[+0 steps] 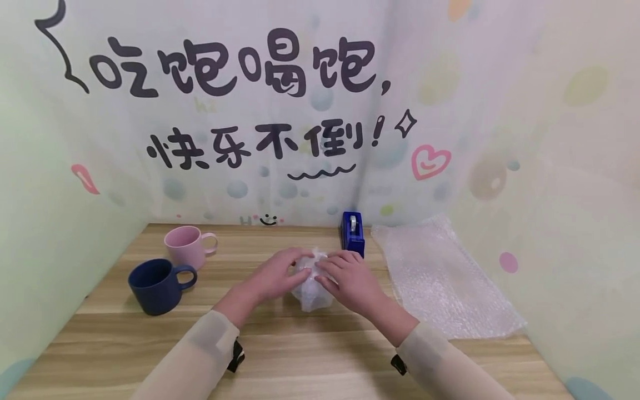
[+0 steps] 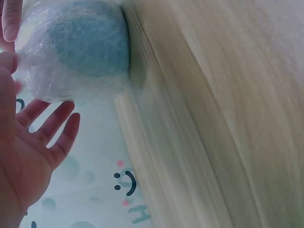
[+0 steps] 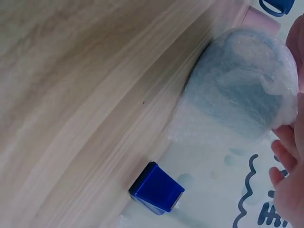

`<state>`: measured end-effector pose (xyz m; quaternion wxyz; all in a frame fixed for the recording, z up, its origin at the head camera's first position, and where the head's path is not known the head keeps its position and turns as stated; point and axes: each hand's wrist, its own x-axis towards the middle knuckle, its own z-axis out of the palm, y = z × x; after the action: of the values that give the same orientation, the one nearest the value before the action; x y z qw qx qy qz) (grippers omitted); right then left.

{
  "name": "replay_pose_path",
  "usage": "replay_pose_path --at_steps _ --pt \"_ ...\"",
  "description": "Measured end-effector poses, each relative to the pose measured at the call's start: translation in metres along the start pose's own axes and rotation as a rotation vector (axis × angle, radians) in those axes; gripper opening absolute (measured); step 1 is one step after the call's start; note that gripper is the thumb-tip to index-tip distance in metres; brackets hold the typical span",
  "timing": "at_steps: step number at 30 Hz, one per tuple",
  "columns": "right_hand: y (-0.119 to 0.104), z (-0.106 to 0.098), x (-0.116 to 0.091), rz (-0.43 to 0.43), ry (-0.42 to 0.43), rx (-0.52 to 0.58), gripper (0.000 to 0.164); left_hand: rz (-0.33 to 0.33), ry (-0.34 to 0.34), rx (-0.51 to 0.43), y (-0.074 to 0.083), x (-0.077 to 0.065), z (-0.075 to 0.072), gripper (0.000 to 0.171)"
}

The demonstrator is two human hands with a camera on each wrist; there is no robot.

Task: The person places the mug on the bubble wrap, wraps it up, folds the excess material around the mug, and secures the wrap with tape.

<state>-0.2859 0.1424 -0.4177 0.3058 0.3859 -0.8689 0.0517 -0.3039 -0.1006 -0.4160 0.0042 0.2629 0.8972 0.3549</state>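
A rounded bundle of clear bubble wrap (image 1: 312, 294) stands on the table between both hands. Something bluish shows through the wrap (image 3: 228, 95); its exact kind is hidden. My left hand (image 1: 276, 275) holds the bundle's upper left side, thumb on the near side and fingers reaching round the far side. In the left wrist view several fingers of the left hand (image 2: 35, 142) are spread, their tips near the wrap's edge. From the right, my right hand (image 1: 352, 280) holds the top, fingers laid over it and thumb in front. The contact points are partly hidden in the right wrist view.
A pink mug (image 1: 186, 250) and a dark blue mug (image 1: 155, 289) stand at the left of the wooden table (image 1: 320, 366). Behind the bundle is a blue tape dispenser (image 1: 353, 236). A flat bubble-wrap sheet (image 1: 445, 283) lies at the right. A printed wall covering (image 1: 280, 194) closes the back.
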Motion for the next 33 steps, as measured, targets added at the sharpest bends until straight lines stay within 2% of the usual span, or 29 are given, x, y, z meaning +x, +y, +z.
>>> replay_pose_path --at_steps 2,6,10,13,17,23,30,33 --pt "-0.001 -0.001 0.0 0.027 -0.048 0.02 0.03 0.024 -0.027 0.099 0.0 -0.001 -0.001 0.043" --pt "-0.001 -0.003 0.001 0.112 -0.156 0.143 0.026 0.036 -0.062 0.244 -0.001 -0.001 -0.001 0.047" --pt "0.001 -0.003 0.004 0.301 -0.312 0.353 0.03 0.016 -0.088 0.268 0.002 0.0 -0.002 0.061" --pt "0.004 -0.001 0.007 0.401 -0.4 0.469 0.034 -0.02 -0.121 0.225 0.002 0.001 -0.002 0.068" --pt "0.009 0.005 0.009 0.376 -0.42 0.572 0.03 -0.068 -0.157 0.131 0.0 0.003 -0.001 0.074" --pt "0.012 0.013 0.01 0.316 -0.405 0.583 0.028 -0.103 -0.151 0.042 -0.004 0.003 0.002 0.076" --pt "0.014 0.018 0.012 0.313 -0.406 0.591 0.03 -0.049 -0.145 0.061 -0.008 0.001 0.001 0.059" --pt "0.016 0.02 0.012 0.303 -0.392 0.599 0.03 -0.05 -0.146 0.072 -0.008 0.001 0.0 0.058"
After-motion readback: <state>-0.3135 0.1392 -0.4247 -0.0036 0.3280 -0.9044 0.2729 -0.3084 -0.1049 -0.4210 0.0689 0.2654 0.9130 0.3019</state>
